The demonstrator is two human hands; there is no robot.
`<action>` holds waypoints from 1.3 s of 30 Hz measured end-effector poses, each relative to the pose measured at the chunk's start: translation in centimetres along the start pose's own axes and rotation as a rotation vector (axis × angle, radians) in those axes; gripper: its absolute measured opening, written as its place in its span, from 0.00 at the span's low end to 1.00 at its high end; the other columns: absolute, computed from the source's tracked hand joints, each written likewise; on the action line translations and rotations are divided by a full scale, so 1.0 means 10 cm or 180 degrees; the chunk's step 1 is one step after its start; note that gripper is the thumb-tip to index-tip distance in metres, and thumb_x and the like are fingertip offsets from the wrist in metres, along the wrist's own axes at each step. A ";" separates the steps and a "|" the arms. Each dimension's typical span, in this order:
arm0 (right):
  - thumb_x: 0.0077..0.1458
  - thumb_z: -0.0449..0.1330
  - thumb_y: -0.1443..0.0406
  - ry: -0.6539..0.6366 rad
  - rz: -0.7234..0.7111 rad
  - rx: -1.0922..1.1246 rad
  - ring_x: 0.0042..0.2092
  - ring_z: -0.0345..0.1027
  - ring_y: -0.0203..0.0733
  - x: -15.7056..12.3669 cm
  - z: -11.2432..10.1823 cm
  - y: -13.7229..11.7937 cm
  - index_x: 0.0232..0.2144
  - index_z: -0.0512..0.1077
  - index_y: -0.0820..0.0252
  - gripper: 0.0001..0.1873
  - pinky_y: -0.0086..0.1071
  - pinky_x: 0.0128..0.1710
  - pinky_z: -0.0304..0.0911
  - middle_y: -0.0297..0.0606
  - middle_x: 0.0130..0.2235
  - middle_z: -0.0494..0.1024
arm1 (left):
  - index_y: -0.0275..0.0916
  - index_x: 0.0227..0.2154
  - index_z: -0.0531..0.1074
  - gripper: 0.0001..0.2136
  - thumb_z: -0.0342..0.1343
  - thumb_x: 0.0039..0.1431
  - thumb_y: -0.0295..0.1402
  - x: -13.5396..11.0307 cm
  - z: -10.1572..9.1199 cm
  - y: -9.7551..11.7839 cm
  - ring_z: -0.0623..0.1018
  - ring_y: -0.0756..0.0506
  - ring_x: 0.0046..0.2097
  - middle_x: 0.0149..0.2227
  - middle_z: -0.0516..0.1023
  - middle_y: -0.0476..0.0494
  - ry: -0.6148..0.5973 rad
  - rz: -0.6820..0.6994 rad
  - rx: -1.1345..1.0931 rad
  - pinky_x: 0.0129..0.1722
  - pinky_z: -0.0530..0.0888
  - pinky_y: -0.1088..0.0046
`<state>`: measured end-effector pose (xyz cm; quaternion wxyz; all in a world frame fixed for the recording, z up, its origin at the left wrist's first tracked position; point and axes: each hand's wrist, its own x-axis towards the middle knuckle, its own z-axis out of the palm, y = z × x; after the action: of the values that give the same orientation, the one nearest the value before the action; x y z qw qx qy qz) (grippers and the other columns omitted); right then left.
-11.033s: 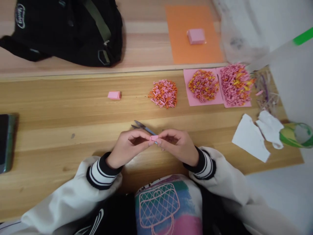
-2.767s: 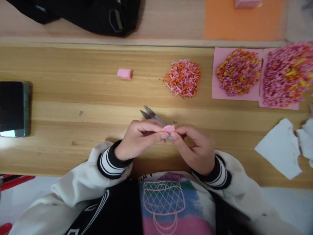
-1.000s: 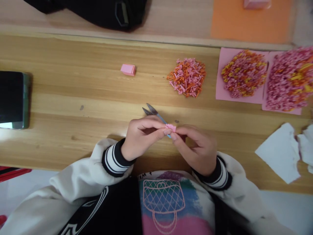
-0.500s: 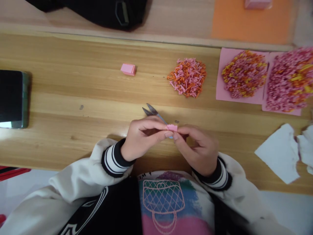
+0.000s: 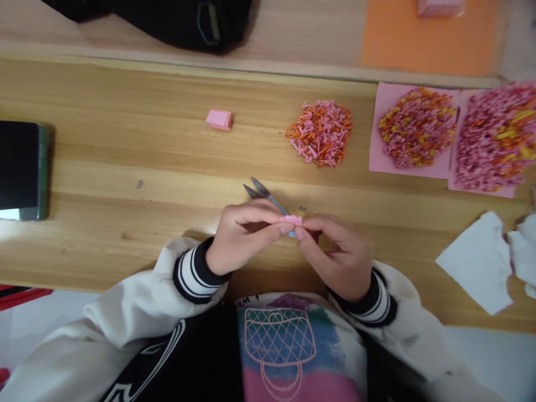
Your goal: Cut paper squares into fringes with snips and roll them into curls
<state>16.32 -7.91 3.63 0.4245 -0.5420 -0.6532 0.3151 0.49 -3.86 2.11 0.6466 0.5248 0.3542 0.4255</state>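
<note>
Between my two hands is a small pink paper strip [image 5: 293, 220] with a notched edge. My left hand [image 5: 248, 231] pinches its left end between thumb and forefinger. At the other end, the fingertips of my right hand [image 5: 340, 251] are closed on the strip too. Below the hands, a pair of thread snips [image 5: 263, 190] lies on the wooden table with the blades apart and pointing away from me; the hands partly cover its handle. Farther off sits a small stack of pink paper pieces [image 5: 219, 119]. A heap of pink and orange rolled paper bits [image 5: 321, 134] lies to its right.
Two pink sheets [image 5: 374, 151] at the right carry more heaps of coloured bits. Torn white tissue [image 5: 479, 265] lies near the right edge. A phone [image 5: 20, 167] is at the far left. A black bag [image 5: 180, 19] and an orange sheet [image 5: 427, 42] rest on the back surface.
The pink strip has shifted very slightly left and appears a little flatter between my fingertips. Both hands keep nearly the same place and grip.
</note>
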 end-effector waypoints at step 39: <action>0.55 0.59 0.70 -0.0002 0.0192 -0.0003 0.24 0.65 0.31 -0.02 -0.01 0.01 0.29 0.73 0.59 0.04 0.26 0.24 0.62 0.29 0.22 0.73 | 0.41 0.31 0.81 0.08 0.63 0.50 0.22 0.01 0.00 -0.01 0.79 0.53 0.33 0.31 0.82 0.47 -0.0045 0.0014 0.0132 0.34 0.77 0.80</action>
<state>16.48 -8.11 3.59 0.4143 -0.5616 -0.6368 0.3277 0.51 -3.80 1.98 0.6371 0.5419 0.3572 0.4158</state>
